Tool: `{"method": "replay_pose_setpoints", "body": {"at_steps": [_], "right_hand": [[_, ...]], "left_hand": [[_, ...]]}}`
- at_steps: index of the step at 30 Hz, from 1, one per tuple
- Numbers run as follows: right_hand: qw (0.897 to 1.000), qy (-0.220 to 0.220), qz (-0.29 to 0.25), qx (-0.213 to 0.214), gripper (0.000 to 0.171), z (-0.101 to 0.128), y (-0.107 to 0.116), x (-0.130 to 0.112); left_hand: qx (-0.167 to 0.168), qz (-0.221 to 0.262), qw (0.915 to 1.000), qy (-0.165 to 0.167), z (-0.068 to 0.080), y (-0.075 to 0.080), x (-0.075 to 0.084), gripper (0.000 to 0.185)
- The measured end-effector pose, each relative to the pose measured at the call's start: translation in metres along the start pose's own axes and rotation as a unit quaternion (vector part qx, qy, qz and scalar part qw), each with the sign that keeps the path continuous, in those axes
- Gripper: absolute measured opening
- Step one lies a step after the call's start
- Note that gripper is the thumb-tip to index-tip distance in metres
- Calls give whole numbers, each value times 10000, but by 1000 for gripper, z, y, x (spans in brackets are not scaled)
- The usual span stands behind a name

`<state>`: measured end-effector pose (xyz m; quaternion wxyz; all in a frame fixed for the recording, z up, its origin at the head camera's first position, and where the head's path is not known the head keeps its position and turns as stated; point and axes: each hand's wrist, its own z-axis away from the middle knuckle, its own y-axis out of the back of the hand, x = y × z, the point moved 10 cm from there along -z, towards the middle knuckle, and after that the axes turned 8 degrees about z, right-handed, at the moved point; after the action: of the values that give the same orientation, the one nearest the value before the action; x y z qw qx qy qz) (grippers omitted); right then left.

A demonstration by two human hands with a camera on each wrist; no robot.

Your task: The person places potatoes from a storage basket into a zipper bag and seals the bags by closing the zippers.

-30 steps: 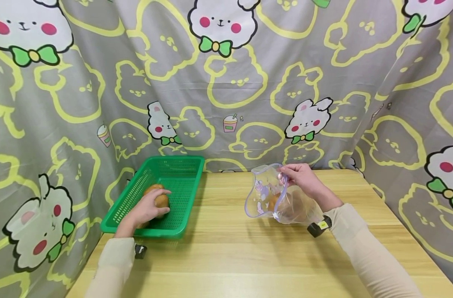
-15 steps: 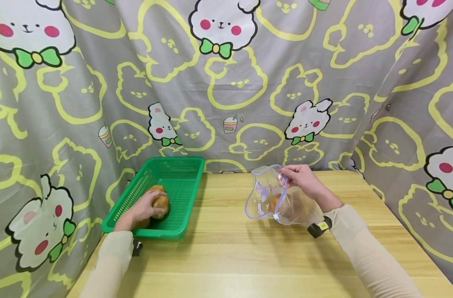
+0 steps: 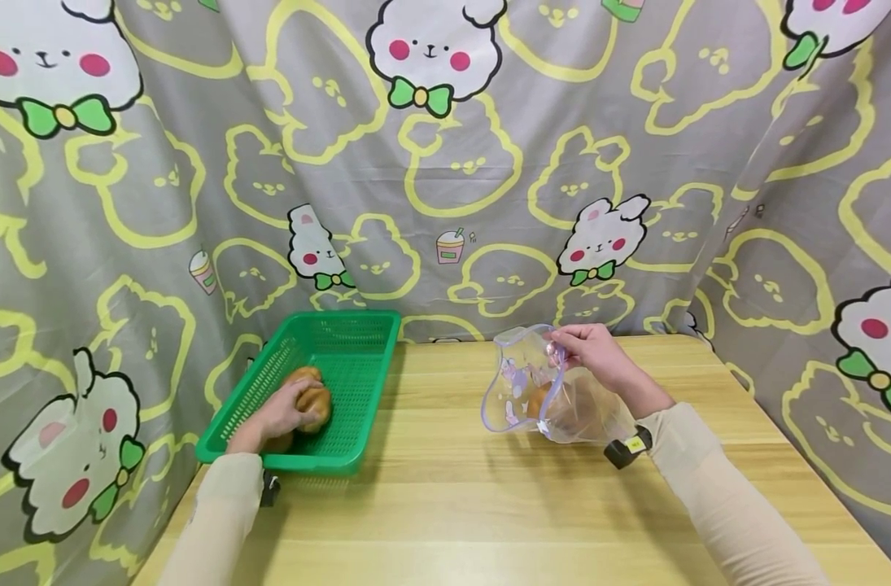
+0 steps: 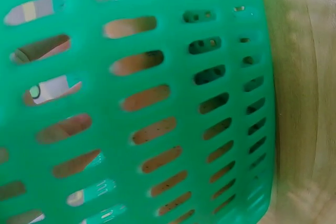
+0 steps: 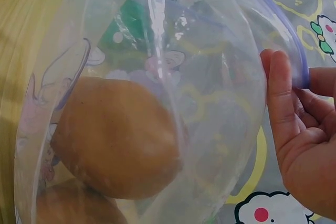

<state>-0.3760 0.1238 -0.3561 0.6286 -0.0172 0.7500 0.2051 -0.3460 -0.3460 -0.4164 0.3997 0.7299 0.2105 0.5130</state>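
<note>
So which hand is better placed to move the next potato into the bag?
Left. The left hand already grips a potato in the green basket, while the right hand pinches the zip bag rim open.

table [image 3: 445,505]: pale wooden planks, grain running left to right | curtain [image 3: 489,163]: grey cloth printed with yellow rabbit outlines and white rabbits in green bows, hanging behind the table's far edge and along both side edges

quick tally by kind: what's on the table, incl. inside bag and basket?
Green basket: 1
Clear zip bag: 1
Brown round breads in the bag: 2 visible
Brown round breads in the basket: at least 2, partly hidden by the left hand
Total: 6 visible
</note>
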Motion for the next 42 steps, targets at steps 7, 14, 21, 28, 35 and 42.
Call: {"method": "replay_pose_setpoints", "body": {"at_steps": [7,14,21,28,35,42], "right_hand": [[10000,4,-27,10,40,0,-2,0],[10000,-23,-14,-33,39,-1,-4,0],[10000,10,-16,-30,38,-1,-3,-2],[10000,20,-52,-40,40,0,-3,-2],[10000,39,20,-29,38,0,-3,-2],[10000,5,25,-8,36,1,-3,-3]], "left_hand": [[-161,-207,9995,202,-1,-5,-7,51],[-232,-170,9989,362,0,-8,-8,49],[-268,-89,9982,538,1,-9,-12,50],[-540,-40,9948,868,4,-15,-21,71],[-704,-81,9910,1134,5,-19,-26,78],[-620,-296,9942,822,2,-19,-21,82]]}}
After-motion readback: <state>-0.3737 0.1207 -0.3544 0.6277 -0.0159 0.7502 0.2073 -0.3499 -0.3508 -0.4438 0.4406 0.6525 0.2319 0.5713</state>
